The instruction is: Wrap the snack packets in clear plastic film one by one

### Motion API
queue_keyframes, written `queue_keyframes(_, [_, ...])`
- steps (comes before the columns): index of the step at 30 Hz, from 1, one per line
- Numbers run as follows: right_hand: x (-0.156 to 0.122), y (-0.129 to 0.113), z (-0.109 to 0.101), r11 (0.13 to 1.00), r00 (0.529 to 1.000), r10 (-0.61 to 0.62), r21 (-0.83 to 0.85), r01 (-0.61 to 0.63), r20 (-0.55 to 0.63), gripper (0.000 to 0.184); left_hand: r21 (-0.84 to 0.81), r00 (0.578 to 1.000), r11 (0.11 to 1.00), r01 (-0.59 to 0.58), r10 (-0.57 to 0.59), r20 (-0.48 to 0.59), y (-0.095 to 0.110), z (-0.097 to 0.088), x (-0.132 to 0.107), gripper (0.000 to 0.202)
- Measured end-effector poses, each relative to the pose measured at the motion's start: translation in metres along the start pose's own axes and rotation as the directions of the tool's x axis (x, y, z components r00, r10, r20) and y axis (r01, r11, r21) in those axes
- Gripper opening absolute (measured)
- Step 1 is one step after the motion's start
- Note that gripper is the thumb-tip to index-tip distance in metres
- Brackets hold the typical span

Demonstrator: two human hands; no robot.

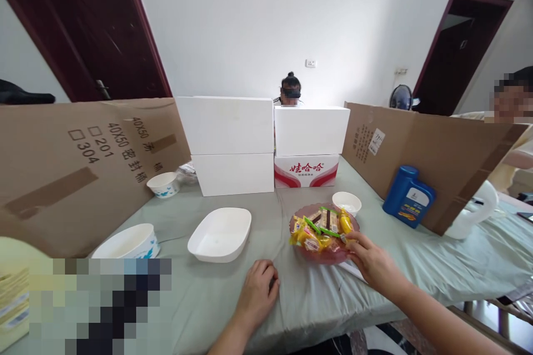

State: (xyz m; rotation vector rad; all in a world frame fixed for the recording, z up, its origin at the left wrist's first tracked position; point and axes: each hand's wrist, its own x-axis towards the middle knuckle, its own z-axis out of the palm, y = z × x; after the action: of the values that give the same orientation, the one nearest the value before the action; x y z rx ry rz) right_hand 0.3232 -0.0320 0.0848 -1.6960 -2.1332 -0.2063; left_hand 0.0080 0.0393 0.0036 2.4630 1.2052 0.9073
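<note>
My right hand (372, 262) reaches to the near right rim of a pink plate (328, 255) heaped with wrapped candies (318, 228), and its fingertips pinch a wrapper at the pile's edge. My left hand (259, 291) rests on the grey-green tablecloth with its fingers curled under, nothing visible in it. An empty white rectangular dish (220, 233) lies just beyond the left hand. A small white bowl (347, 202) stands behind the plate.
Cardboard screens (83, 161) stand left and right, with stacked white boxes (227, 144) and a red-printed carton (307, 171) at the back. A blue bottle (408, 197), paper bowls (127, 243) and a white jug (472, 216) are on the table. Two other people sit beyond the screens.
</note>
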Motion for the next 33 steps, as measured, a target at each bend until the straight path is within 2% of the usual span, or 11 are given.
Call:
queue_keyframes(4, [-0.018, 0.029, -0.008, 0.994, 0.995, 0.101, -0.032, -0.102, -0.022, 0.031, 0.017, 1.0, 1.0, -0.012, 0.012, -0.001, -0.001, 0.001, 0.0, 0.01])
queue_keyframes(9, [-0.012, 0.074, -0.008, 0.974, 0.978, 0.203, -0.095, -0.206, -0.036, 0.03, 0.029, 1.0, 0.999, -0.013, 0.013, 0.008, 0.0, -0.001, 0.001, 0.01])
queue_keyframes(12, [-0.014, 0.093, -0.009, 0.967, 0.972, 0.227, -0.105, -0.232, -0.056, 0.029, 0.036, 1.0, 0.999, -0.012, 0.011, 0.016, -0.001, -0.001, 0.001, 0.01])
queue_keyframes(14, [-0.027, 0.1, -0.011, 0.967, 0.97, 0.226, -0.1, -0.235, -0.094, 0.03, 0.04, 1.0, 0.999, -0.017, 0.016, 0.014, -0.002, 0.0, 0.001, 0.01])
queue_keyframes(19, [-0.083, 0.106, -0.011, 0.958, 0.957, 0.235, -0.127, -0.257, -0.169, 0.032, 0.049, 0.999, 0.998, -0.035, 0.035, 0.009, -0.005, 0.003, -0.001, 0.008])
queue_keyframes(22, [-0.097, 0.104, -0.005, 0.933, 0.944, 0.274, -0.188, -0.307, -0.184, 0.033, 0.05, 0.999, 0.997, -0.051, 0.051, 0.002, -0.006, 0.003, -0.001, 0.008])
queue_keyframes(24, [-0.09, 0.101, 0.001, 0.915, 0.938, 0.295, -0.231, -0.332, -0.18, 0.033, 0.052, 0.998, 0.997, -0.061, 0.061, -0.008, -0.006, 0.003, -0.001, 0.008])
queue_keyframes(26, [-0.072, 0.098, 0.007, 0.893, 0.932, 0.328, -0.27, -0.36, -0.157, 0.033, 0.051, 0.997, 0.996, -0.07, 0.071, -0.019, -0.006, 0.003, -0.002, 0.008])
queue_keyframes(30, [-0.02, 0.097, 0.019, 0.827, 0.897, 0.432, -0.355, -0.436, -0.096, 0.032, 0.046, 0.997, 0.996, -0.073, 0.074, -0.027, -0.006, 0.004, -0.004, 0.009])
queue_keyframes(33, [0.019, 0.105, 0.028, 0.8, 0.878, 0.473, -0.38, -0.464, -0.076, 0.029, 0.053, 0.998, 0.997, -0.063, 0.064, -0.023, -0.006, 0.005, -0.004, 0.008])
